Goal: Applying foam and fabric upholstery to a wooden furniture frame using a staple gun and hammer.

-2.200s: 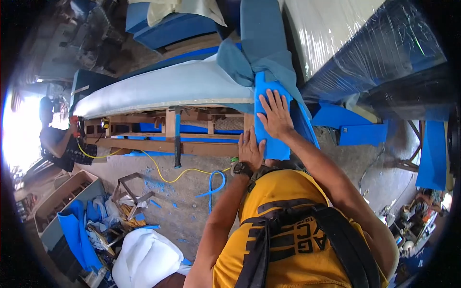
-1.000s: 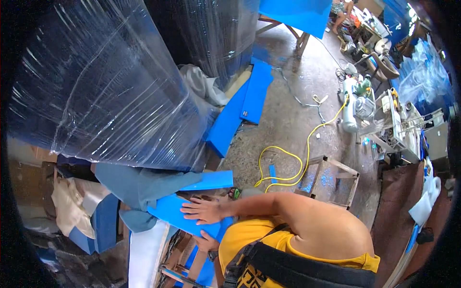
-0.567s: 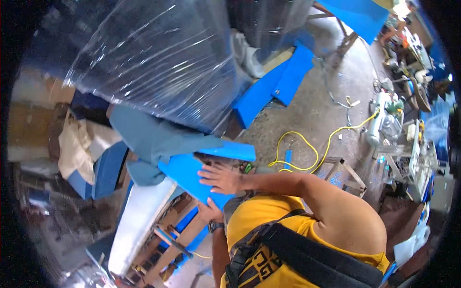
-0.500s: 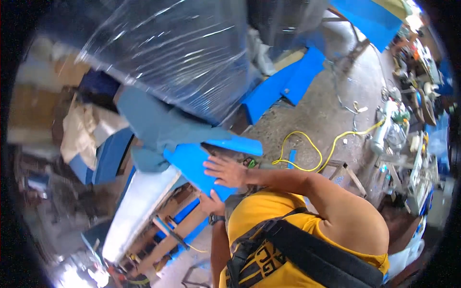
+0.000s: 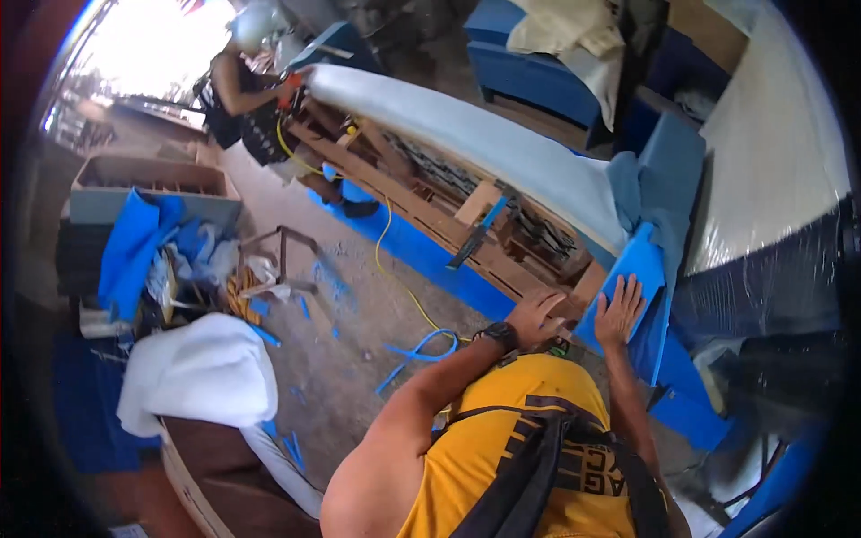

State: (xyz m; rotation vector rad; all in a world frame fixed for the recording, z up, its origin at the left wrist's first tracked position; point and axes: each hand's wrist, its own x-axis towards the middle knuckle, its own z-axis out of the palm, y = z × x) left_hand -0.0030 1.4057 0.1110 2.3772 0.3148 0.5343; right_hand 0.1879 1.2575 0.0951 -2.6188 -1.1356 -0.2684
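My right hand point(image 5: 619, 314) lies on a bright blue foam piece point(image 5: 639, 260) at the right end of a sofa frame, fingers stretched out and apart. My left hand point(image 5: 538, 316) is just left of it at the frame's wooden rail point(image 5: 509, 282), fingers loosely bent and apart; whether it presses on anything is unclear. A long white padded top point(image 5: 466, 139) runs along the frame, with teal fabric point(image 5: 668, 170) bunched at the right. A blue-handled hammer point(image 5: 484, 224) rests across the woodwork.
A co-worker point(image 5: 229, 99) holds an orange tool point(image 5: 290, 87) at the far end, with a yellow hose. A white bundle point(image 5: 197, 372), scrap pile point(image 5: 134, 260) and low frame point(image 5: 278, 251) sit left. Plastic-wrapped furniture point(image 5: 767, 179) stands right, blue armchair point(image 5: 529, 72) behind.
The view has swung left from the plastic-wrapped pieces back along the sofa frame, bringing the co-worker into sight. My right hand stays on the blue foam; my left hand stays close beside it.
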